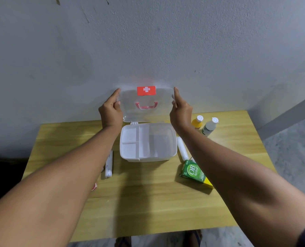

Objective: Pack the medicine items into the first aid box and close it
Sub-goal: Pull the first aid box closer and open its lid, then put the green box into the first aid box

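Note:
A white first aid box (167, 156) stands open at the back middle of the wooden table, its divided tray holding nothing. Its clear lid (146, 114), with a red cross sticker and a red handle, is raised upright on the rear hinge. My left hand (111, 110) grips the lid's left edge and my right hand (180, 111) grips its right edge. Right of the box lie a white gauze roll (182, 148) and a green medicine carton (195, 172). A yellow bottle (197, 122) and a white bottle (209, 127) stand behind them. A wrapped bandage (108, 164) lies left of the box.
The grey wall rises directly behind the table (148, 202) and the lid almost touches it. A small red-and-white item (94, 186) peeks from under my left forearm. Sandalled feet show below the table's front edge. A grey floor lies to the right.

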